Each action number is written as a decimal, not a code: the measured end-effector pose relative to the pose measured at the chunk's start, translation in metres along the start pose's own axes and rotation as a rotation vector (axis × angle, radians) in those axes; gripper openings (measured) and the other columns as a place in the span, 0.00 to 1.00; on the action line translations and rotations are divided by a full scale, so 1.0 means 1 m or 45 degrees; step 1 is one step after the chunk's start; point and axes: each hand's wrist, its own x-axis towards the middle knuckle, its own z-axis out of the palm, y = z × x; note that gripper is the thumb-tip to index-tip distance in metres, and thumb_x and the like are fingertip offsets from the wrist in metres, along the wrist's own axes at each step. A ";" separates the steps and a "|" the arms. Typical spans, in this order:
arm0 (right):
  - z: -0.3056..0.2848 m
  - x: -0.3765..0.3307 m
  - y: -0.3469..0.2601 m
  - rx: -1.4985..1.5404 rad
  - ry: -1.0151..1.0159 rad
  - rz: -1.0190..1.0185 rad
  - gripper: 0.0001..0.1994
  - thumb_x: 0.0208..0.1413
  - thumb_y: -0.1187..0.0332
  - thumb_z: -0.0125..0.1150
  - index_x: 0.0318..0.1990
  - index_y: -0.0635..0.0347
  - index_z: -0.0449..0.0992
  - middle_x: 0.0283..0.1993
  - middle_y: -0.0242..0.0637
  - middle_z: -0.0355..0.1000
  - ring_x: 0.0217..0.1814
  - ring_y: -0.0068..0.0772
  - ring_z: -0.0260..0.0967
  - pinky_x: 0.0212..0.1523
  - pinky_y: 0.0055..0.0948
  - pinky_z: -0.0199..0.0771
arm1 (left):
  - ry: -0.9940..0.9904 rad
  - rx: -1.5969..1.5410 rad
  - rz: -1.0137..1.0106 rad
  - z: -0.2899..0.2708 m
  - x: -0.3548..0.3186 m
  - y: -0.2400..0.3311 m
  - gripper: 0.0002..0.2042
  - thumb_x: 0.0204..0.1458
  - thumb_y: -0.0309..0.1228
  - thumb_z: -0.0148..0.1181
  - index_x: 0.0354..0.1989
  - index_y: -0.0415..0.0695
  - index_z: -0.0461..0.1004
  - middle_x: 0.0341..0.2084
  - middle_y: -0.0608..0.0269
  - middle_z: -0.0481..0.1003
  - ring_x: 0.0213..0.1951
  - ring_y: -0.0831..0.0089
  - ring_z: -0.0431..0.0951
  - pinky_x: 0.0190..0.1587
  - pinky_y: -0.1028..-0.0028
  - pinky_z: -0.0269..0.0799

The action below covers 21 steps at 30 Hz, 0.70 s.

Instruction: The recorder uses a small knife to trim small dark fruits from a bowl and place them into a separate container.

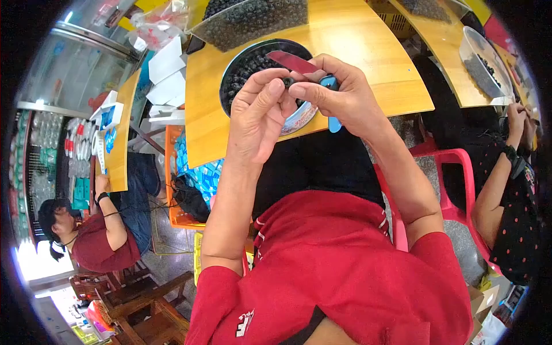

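Observation:
Both hands meet over a round bowl [300, 119] with a pale printed outer wall. Many small black round pieces [247, 68] fill it. My left hand [256, 109] pinches one small black round piece [288, 83] between thumb and fingertips; it seems to have a hollow middle. My right hand [348, 95] is closed around a blue-handled knife [287, 60], its blade pointing up and left above the bowl. The right thumb tip sits right beside the pinched piece. Whether the blade touches that piece I cannot tell. The bowl stands at the near edge of the yellow table [362, 57].
A clear bin [261, 26] of black pieces stands behind the bowl. To the left is an orange crate [172, 150] with blue-and-white packets. One person [103, 236] sits at a left table; another person [512, 213] works at the right beside a clear tub [471, 52]. Red chair [460, 158] nearby.

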 end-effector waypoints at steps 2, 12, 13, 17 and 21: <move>0.000 0.000 -0.001 0.073 -0.005 -0.005 0.11 0.51 0.71 0.64 0.41 0.62 0.74 0.23 0.24 0.67 0.17 0.09 0.54 0.15 0.13 0.50 | 0.057 -0.086 -0.044 0.003 0.000 -0.001 0.09 0.55 0.25 0.54 0.44 0.38 0.72 0.40 0.57 0.75 0.40 0.74 0.74 0.42 0.78 0.70; 0.004 0.000 -0.004 0.276 0.075 0.197 0.08 0.55 0.68 0.60 0.39 0.62 0.74 0.18 0.21 0.62 0.15 0.08 0.50 0.14 0.14 0.44 | 0.115 0.085 0.122 0.010 -0.002 -0.007 0.11 0.55 0.24 0.54 0.45 0.36 0.72 0.36 0.59 0.75 0.34 0.76 0.72 0.37 0.78 0.69; 0.004 0.000 -0.003 0.253 0.084 0.197 0.09 0.55 0.68 0.60 0.40 0.62 0.74 0.18 0.21 0.61 0.15 0.09 0.50 0.14 0.14 0.45 | 0.117 0.127 0.136 0.010 -0.003 -0.007 0.11 0.54 0.24 0.55 0.46 0.36 0.72 0.35 0.60 0.76 0.33 0.77 0.72 0.37 0.79 0.69; 0.005 0.000 -0.001 0.124 0.058 0.154 0.10 0.57 0.66 0.58 0.41 0.62 0.73 0.20 0.22 0.63 0.16 0.08 0.51 0.15 0.14 0.47 | 0.139 0.186 0.175 0.005 -0.004 -0.010 0.13 0.53 0.23 0.57 0.47 0.35 0.71 0.33 0.60 0.76 0.31 0.77 0.72 0.35 0.79 0.69; 0.007 0.001 0.003 0.020 0.092 -0.005 0.12 0.59 0.65 0.55 0.45 0.62 0.72 0.23 0.23 0.65 0.17 0.08 0.52 0.15 0.13 0.49 | 0.155 0.149 0.177 0.006 -0.002 -0.008 0.13 0.53 0.24 0.57 0.47 0.36 0.71 0.33 0.59 0.76 0.30 0.77 0.72 0.35 0.79 0.69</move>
